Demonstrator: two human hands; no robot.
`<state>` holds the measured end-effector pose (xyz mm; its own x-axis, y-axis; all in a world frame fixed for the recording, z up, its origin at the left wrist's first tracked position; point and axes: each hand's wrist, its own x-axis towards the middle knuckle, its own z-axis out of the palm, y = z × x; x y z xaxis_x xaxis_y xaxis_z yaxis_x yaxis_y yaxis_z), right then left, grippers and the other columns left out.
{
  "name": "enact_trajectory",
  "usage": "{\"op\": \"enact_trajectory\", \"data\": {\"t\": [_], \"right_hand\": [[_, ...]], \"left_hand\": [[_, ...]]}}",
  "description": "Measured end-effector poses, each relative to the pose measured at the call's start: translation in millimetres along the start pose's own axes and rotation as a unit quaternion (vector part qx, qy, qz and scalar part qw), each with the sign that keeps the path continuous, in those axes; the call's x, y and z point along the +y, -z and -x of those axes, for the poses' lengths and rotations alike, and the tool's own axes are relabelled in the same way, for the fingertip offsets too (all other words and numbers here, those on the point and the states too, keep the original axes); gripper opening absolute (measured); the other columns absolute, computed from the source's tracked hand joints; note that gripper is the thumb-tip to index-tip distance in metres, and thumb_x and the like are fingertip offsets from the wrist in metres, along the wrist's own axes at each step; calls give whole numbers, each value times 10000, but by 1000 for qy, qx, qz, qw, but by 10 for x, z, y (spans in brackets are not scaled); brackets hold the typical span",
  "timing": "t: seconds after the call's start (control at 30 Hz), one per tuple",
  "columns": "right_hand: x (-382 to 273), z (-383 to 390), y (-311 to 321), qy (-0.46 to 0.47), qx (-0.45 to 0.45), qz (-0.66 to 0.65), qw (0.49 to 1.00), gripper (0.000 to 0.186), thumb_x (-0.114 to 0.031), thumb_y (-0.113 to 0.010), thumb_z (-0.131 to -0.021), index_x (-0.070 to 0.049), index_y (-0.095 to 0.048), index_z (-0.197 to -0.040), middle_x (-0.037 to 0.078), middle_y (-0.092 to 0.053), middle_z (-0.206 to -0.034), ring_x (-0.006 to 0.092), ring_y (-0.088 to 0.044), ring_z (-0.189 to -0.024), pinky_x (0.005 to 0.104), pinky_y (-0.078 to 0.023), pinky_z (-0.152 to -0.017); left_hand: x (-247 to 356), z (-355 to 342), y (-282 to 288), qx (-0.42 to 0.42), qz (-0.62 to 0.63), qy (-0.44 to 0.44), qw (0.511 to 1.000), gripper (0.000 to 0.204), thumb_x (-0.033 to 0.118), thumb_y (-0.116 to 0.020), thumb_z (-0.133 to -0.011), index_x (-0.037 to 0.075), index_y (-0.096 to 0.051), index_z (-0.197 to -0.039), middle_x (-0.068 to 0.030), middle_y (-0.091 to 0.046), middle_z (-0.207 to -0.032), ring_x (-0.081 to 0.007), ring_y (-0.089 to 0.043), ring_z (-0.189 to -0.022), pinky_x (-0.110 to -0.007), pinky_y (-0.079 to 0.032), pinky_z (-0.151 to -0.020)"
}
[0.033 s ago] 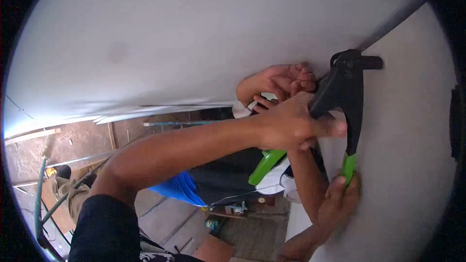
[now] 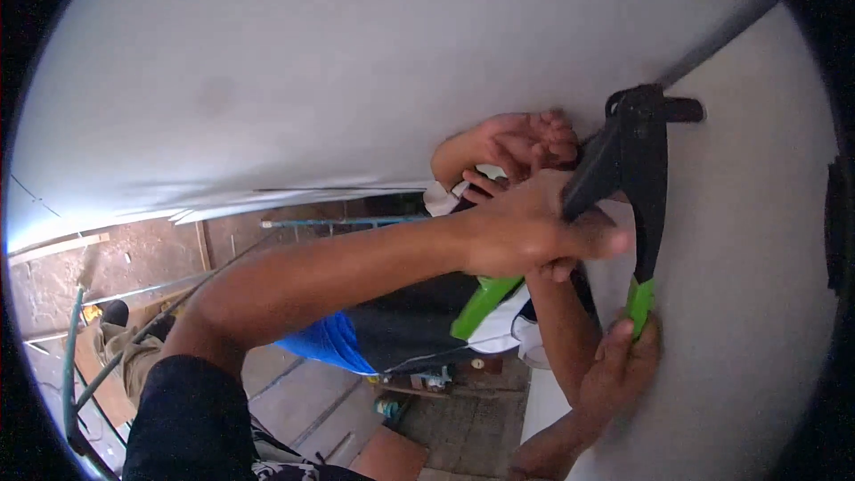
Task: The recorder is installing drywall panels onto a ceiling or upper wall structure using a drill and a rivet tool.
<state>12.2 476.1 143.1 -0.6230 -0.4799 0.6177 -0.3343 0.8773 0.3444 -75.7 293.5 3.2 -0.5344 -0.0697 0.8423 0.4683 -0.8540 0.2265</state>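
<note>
A hand riveter (image 2: pixel 637 138) with a black head and long green-gripped handles is raised to a pale panel, its short nose close against the surface. My left hand (image 2: pixel 534 227) is closed around one handle, whose green end (image 2: pixel 485 307) sticks out below. Near the lower right, my right hand (image 2: pixel 628 361) has its fingers closed on the green tip of the other handle, beside the panel. Another person's hand (image 2: pixel 530 142), fingers curled, is just left of the riveter's head. More of that person's fingers show behind my left wrist.
The pale panel (image 2: pixel 294 71) spreads across the top and right, with a dark seam (image 2: pixel 721 40) at upper right. Below are another person's dark and blue clothing (image 2: pixel 410 325), metal scaffold bars (image 2: pixel 71 365) and a floor with scattered items. A second forearm (image 2: pixel 561 325) passes behind my right wrist.
The riveter's head has shifted very slightly upward, and its left green handle a little to the left. Both my hands keep their hold.
</note>
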Motion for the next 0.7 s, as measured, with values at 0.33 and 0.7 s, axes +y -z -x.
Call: {"op": "enact_trajectory", "data": {"t": [0.33, 0.7], "right_hand": [[-175, 85, -231, 26, 82, -20, 996, 393, -393, -509, -958, -4, -558, -935, -2, -430, -671, 63, -382, -553, 237, -292, -453], [-246, 95, -83, 7, 99, 27, 995, 441, -354, -522, -945, 52, -555, -1115, 94, -557, -808, 179, -518, -714, 306, -406, -609]], "left_hand": [[-276, 267, -212, 174, -59, -59, 981, 689, 552, -235, -987, -22, -602, -891, -121, -532, -735, -188, -500, -534, -296, -428, -544], [-245, 165, -273, -8, 152, 82, 985, 894, 703, -355, -883, -22, -288, -1401, -141, -586, -900, -134, -515, -593, -279, -433, -522]]}}
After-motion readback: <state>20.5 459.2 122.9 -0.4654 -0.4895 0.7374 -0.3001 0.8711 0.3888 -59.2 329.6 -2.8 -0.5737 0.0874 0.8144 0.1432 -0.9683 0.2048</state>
